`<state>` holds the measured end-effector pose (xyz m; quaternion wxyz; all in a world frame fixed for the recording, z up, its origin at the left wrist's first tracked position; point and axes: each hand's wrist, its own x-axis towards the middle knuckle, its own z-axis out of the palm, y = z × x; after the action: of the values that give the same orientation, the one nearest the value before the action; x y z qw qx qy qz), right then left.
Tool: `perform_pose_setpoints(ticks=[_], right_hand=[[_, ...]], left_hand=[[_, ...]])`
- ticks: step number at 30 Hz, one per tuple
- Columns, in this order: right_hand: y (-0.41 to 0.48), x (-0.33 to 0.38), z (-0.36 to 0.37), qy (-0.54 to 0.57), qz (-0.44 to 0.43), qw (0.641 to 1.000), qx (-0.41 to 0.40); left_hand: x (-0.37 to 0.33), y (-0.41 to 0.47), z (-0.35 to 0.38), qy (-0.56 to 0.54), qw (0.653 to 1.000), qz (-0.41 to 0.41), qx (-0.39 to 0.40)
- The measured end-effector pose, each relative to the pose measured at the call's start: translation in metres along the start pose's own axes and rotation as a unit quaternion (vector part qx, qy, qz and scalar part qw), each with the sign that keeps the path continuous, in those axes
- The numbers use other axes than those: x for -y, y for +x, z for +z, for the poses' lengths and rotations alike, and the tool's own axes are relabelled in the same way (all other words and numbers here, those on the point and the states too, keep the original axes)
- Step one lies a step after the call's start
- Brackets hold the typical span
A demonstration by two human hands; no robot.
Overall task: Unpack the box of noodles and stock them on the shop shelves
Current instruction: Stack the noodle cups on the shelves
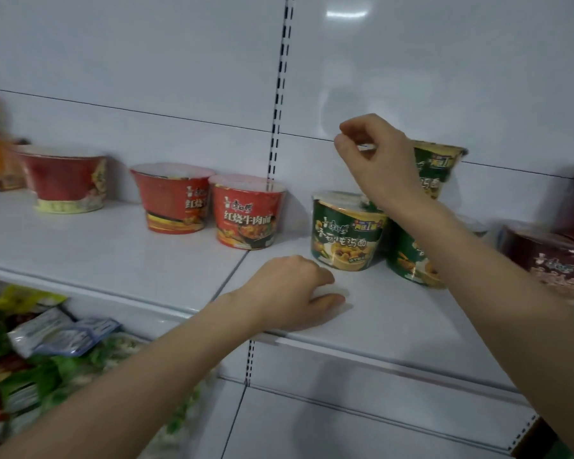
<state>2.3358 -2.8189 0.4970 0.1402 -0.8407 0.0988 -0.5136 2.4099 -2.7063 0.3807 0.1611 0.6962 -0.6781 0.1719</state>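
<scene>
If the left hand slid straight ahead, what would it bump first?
Probably the nearest round green noodle cup, standing just beyond the left hand on the white shelf. Depth is unclear, so it might slide past the cup's front.

On the white shelf (113, 253), six noodle tubs stand upright in a loose row, all sealed with pale lids. At mid left is a wide red bowl (65, 178) with a yellow base band, blurred. Right of it a red cup (173, 198) stands touching or just behind a second red cup (246, 212) that faces forward with white lettering. At centre right is a green cup (345, 231) with a yellow rim band and a food picture. A second green cup (408, 256) stands just beside it, partly hidden. A third green cup (439, 167) sits higher, its support hidden.
</scene>
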Motion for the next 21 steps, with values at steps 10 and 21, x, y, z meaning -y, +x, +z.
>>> perform_pose_setpoints(ticks=[10, 21], right_hand=[[0.022, 0.035, 0.109, -0.045, 0.065, 0.995, 0.060], [-0.003, 0.032, 0.126, -0.163, 0.125, 0.961, 0.187]], left_hand=[[0.164, -0.073, -0.065, 0.085, 0.991, 0.009, -0.107], [0.230, -0.016, -0.073, 0.222, 0.968, -0.097, -0.069]])
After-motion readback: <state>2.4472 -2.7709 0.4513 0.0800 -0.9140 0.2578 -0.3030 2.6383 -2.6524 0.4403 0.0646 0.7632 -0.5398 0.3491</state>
